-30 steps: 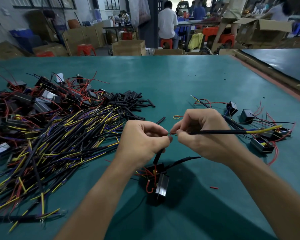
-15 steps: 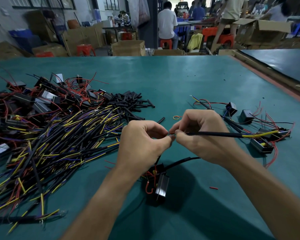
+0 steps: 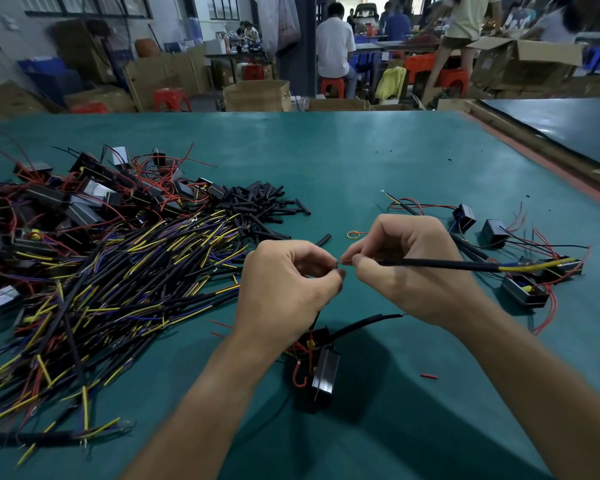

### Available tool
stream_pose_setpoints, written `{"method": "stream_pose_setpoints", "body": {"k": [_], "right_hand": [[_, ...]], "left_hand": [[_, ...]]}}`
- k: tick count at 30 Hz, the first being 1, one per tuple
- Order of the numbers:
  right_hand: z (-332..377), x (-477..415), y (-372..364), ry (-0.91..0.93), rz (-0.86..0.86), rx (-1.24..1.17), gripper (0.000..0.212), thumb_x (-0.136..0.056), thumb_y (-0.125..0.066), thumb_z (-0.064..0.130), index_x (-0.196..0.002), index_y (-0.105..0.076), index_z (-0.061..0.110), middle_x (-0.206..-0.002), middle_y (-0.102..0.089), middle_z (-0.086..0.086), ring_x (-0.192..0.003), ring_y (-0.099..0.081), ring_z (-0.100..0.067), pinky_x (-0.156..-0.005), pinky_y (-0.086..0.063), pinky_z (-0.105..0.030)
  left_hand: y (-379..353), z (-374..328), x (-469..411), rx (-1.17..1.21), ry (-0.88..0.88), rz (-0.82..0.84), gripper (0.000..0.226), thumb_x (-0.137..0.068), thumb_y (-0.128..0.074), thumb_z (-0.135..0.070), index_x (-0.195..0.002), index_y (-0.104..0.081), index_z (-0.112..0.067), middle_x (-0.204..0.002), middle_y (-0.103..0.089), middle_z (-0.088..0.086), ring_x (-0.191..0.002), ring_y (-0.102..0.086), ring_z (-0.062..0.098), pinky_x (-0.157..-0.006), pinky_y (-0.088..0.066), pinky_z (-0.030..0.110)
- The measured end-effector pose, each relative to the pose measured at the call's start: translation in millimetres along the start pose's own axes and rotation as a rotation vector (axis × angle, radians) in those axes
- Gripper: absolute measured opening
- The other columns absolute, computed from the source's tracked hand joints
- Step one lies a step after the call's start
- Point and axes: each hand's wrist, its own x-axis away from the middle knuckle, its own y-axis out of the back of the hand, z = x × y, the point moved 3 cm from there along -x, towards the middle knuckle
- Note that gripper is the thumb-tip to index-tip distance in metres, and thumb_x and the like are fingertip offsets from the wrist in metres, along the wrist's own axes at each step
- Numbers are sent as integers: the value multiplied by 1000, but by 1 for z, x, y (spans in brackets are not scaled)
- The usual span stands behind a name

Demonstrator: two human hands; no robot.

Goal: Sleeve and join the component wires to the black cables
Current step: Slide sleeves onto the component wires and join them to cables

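Note:
My right hand (image 3: 409,268) pinches the bare end of a black cable (image 3: 440,264), which runs right to its yellow and blue tail. My left hand (image 3: 288,282) pinches a thin wire end against that cable end, fingertips of both hands nearly touching. The wire drops from my left hand to a black box component (image 3: 323,375) with red wires, lying on the green table (image 3: 361,161) below my hands. A second black sleeved lead (image 3: 368,322) curves away from the component to the right.
A large heap of black cables with yellow and blue ends (image 3: 94,292) fills the left. Behind it lie more black components (image 3: 84,202) and a pile of black sleeve pieces (image 3: 260,206). Several joined components (image 3: 523,268) lie at the right. A loose sleeve (image 3: 323,240) lies just beyond my hands.
Both hands stayed close together at the joint; my left hand's fingers shifted slightly on the wire end. The cable and component have hardly moved.

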Motion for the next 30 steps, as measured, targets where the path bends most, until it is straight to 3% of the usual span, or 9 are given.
{"method": "stream_pose_setpoints", "body": {"k": [4, 7, 12, 16, 26, 30], "right_hand": [[1, 2, -1, 23, -22, 58, 24, -75, -69, -7, -61, -58, 10, -73, -75, -1, -66, -71, -21, -64, -60, -37], [3, 3, -1, 41, -33, 103, 22, -74, -70, -6, -61, -59, 9, -73, -74, 1, -64, -70, -19, -63, -59, -40], [1, 3, -2, 34, 3, 128, 19, -74, -68, -5, -62, -58, 7, -73, -75, 2, -59, -68, -14, -57, -57, -33], [0, 2, -3, 51, 21, 123, 20, -74, -67, -5, -62, -56, 7, -74, -75, 2, -53, -61, -5, -53, -47, -19], [-1, 2, -3, 80, 28, 113, 10, -70, -63, 5, -62, -55, 6, -73, -74, 1, -55, -63, -13, -53, -50, -25], [-3, 2, -3, 82, 33, 117, 21, -73, -65, -8, -61, -53, 6, -74, -74, 0, -53, -60, -8, -53, -48, -23]], "left_hand": [[0, -1, 0, 6, 24, -9, 13, -60, -75, -24, -70, -69, -18, -61, -71, -1, -54, -70, 17, -60, -60, 45], [0, -2, 2, 5, 11, -7, 13, -61, -76, -24, -70, -72, -15, -60, -71, -1, -53, -69, 13, -58, -60, 42], [0, -1, 2, -18, -10, 9, 10, -64, -75, -25, -69, -76, -17, -55, -69, -5, -49, -65, 9, -52, -51, 28], [0, 0, 2, -12, -11, 19, 6, -67, -75, -24, -70, -78, -19, -54, -68, -5, -48, -63, 10, -51, -54, 34], [-1, 1, 2, -35, 12, 38, 6, -72, -73, -20, -68, -76, -19, -55, -69, 0, -46, -66, 19, -48, -55, 37], [-3, 3, 1, -42, 37, 81, 9, -78, -71, -18, -69, -74, -17, -61, -70, 2, -47, -66, 18, -50, -56, 34]]}}
